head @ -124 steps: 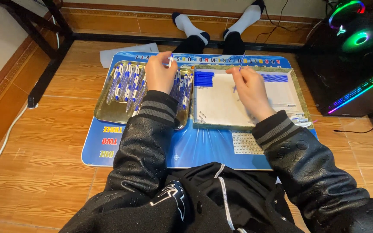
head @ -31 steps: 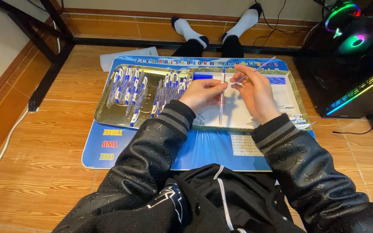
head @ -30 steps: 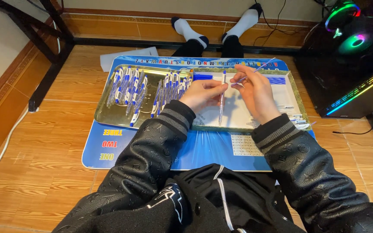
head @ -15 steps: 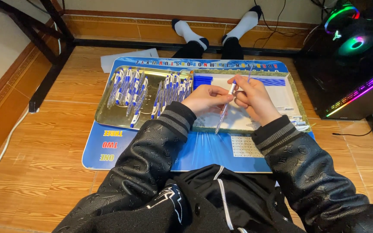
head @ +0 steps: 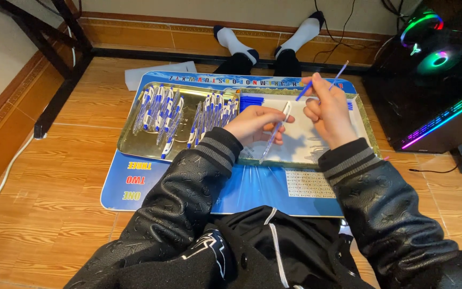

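Head view, looking down at a person seated on a wooden floor with both black-sleeved forearms reaching forward over a blue play mat (head: 151, 182). The left hand (head: 255, 124) lies palm-down with the wrist slightly bent, its fingers curled around a clear pen barrel (head: 275, 134) that slants from near the thumb down toward the person, its tip over the white sheet below. The right hand (head: 327, 109) is raised a little higher and turned with its back toward the camera, fingers folded in, pinching a thin blue refill (head: 338, 75) that sticks up and away at an angle; a second blue piece shows to the left of the fingers, though how it is held cannot be told. Both hands hover above a white-lined tray (head: 362, 115), where a small stack of blue refills (head: 252, 100) lies at its far left corner. Just beside it, to the left, a gold metal tray (head: 135, 147) holds rows of blue-and-white pens (head: 188, 115). Beyond the mat, two feet in white socks (head: 228, 37) rest near the baseboard, and a computer case with coloured lights (head: 434, 75) stands to the right.
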